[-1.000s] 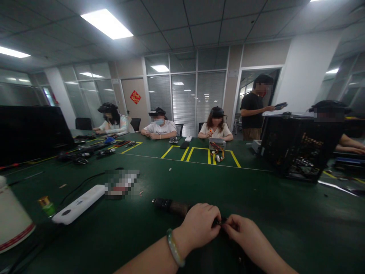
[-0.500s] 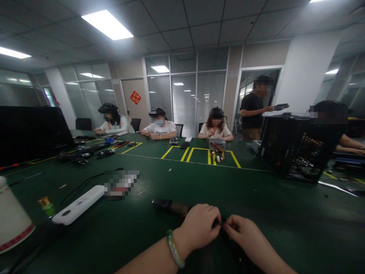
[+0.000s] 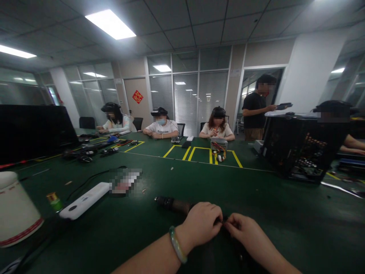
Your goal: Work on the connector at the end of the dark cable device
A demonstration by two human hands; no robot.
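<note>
Low in the middle of the head view, my left hand (image 3: 202, 222), with a bangle (image 3: 177, 245) on its wrist, is closed with thumb and fingers pinched. My right hand (image 3: 243, 228) pinches close against it from the right. A small dark thing shows between the two sets of fingertips, too little of it visible to name. Behind my left hand lies a dark cylindrical tool (image 3: 171, 203) with a metal tip pointing left, perhaps an electric screwdriver; its right end is hidden by the hand. Something dark lies in shadow below my right hand.
At left stand a white cup (image 3: 17, 209), a small green bottle (image 3: 55, 201) and a white power strip (image 3: 88, 199) with a cable. A black computer case (image 3: 302, 148) stands at right. Across the green table (image 3: 159, 177), several people sit near a power supply (image 3: 219, 144) and tools.
The view has shifted slightly, so everything sits a little further right. My hands stay pinched together with hardly any movement.
</note>
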